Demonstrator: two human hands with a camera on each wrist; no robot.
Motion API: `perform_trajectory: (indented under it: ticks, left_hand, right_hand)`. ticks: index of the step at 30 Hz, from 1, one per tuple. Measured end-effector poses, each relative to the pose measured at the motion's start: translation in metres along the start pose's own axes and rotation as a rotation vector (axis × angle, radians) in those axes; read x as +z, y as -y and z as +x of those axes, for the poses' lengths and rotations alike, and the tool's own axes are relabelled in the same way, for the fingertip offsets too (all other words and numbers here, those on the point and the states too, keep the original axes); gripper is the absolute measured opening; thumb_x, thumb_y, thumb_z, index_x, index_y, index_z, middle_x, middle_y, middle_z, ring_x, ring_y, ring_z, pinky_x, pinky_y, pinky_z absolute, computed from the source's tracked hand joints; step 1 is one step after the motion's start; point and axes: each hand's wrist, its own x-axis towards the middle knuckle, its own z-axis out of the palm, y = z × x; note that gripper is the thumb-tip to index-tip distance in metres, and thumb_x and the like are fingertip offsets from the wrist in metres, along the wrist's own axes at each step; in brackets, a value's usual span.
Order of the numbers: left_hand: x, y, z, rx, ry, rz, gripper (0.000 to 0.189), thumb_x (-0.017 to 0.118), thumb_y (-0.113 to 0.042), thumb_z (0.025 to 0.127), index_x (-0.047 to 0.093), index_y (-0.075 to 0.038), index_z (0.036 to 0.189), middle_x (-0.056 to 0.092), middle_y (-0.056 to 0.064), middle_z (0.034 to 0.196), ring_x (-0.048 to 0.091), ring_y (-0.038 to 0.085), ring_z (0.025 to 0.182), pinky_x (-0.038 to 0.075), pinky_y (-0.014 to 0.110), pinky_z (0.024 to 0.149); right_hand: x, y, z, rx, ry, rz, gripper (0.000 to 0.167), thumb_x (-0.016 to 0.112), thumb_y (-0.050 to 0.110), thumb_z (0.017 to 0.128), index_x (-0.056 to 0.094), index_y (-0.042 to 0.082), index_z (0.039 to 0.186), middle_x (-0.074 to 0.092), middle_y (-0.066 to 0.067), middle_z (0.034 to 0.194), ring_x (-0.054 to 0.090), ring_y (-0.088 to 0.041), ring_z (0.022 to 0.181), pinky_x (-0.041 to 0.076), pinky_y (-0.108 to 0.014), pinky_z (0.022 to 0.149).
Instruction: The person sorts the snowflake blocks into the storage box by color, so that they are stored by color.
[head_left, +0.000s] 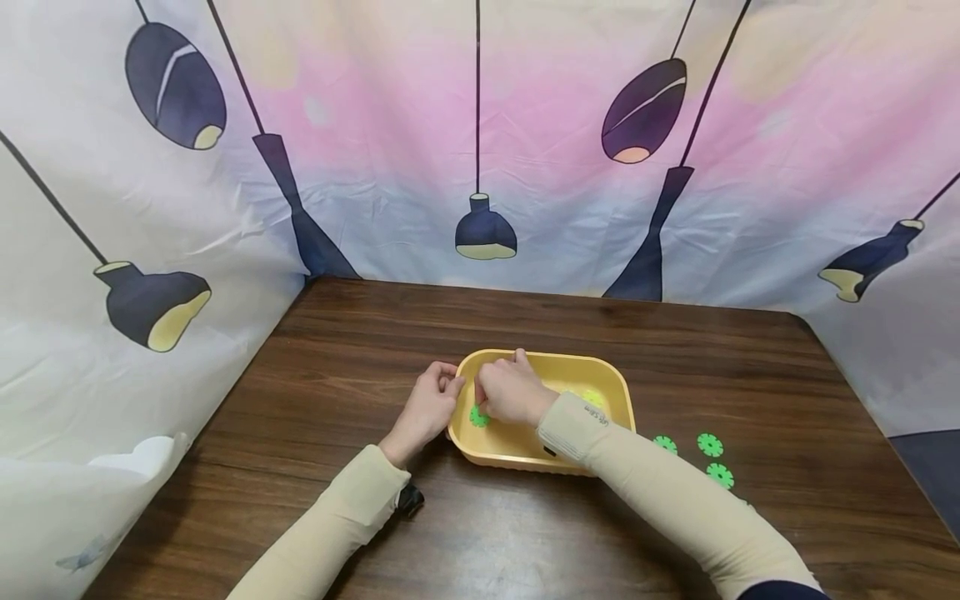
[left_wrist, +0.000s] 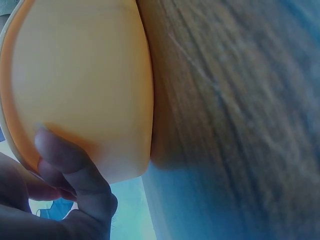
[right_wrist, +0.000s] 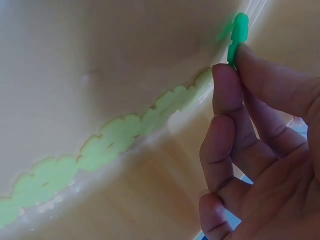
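Note:
A yellow plastic basin stands on the table. At its left end my left hand grips the rim, and in the left wrist view a digit presses against the outer wall. Inside the basin, near that same end, is my right hand. Between thumb and index finger it pinches a green notched plastic disc, seen edge-on in the right wrist view. Several pale yellow-green discs lie in a row along the basin's inside. My right forearm hides part of the basin.
Several green notched discs lie on the dark wooden table, right of the basin beside my right forearm. A small black object shows at my left wrist. Printed cloth hangs behind the table.

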Motion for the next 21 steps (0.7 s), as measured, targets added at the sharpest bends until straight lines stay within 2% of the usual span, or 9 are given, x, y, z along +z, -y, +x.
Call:
perform_trajectory:
  ticks: [10,15,21]
  left_hand:
    - [0.001,-0.001,-0.001,0.000,0.001,-0.003,0.018,0.051,-0.009,0.101,0.051,0.004,0.114,0.054,0.015,0.077,0.048,0.015,0.048,0.044,0.027,0.036]
    - [0.001,0.000,0.000,0.008,-0.008,-0.008,0.018,0.051,-0.009,0.101,0.051,0.004,0.113,0.053,0.015,0.077,0.048,0.014,0.048,0.043,0.027,0.036]
    - [0.000,0.000,-0.001,0.015,-0.022,-0.006,0.017,0.053,-0.009,0.100,0.052,0.004,0.111,0.052,0.012,0.075,0.047,0.013,0.049,0.042,0.025,0.036]
  right_hand:
    - [-0.004,0.001,-0.002,-0.008,-0.027,0.002,0.015,0.073,0.006,0.080,0.071,0.017,0.070,0.055,0.017,0.057,0.053,-0.008,0.061,0.028,-0.042,0.081]
    - [-0.011,0.004,-0.006,0.009,-0.031,-0.012,0.008,0.078,0.017,0.081,0.071,0.018,0.076,0.059,0.017,0.065,0.054,-0.008,0.067,0.030,-0.043,0.083]
    - [-0.024,0.008,-0.017,0.048,0.025,-0.028,0.022,0.083,0.034,0.077,0.069,0.017,0.081,0.063,0.013,0.074,0.055,-0.010,0.071,0.030,-0.044,0.083]
